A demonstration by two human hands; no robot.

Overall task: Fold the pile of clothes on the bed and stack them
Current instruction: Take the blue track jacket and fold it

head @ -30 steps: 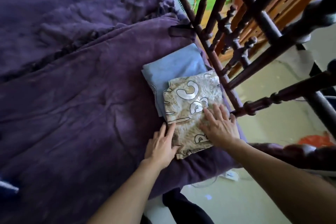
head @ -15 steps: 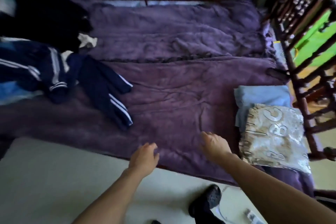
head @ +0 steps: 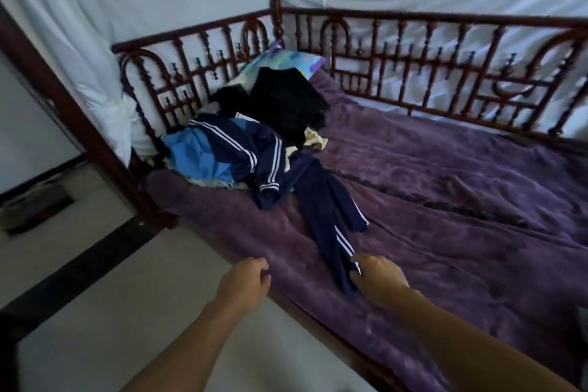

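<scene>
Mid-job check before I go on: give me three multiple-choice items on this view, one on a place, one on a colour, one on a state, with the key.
1. Where does the unfolded pile lie?
A. on the floor
B. at the far-left corner of the bed
C. by the bed's near-right edge

2. What colour are the stripes on the navy trousers?
A. red
B. yellow
C. white

3. What is the left hand doing?
A. holding nothing, fingers loosely curled
B. gripping a shoe
C. pressing down on a folded shirt

Key: 1 B, the heap sits up in that corner. 2 C, white lines run down the legs. 3 A, it hangs by the bed's near edge with nothing in its grip.
</scene>
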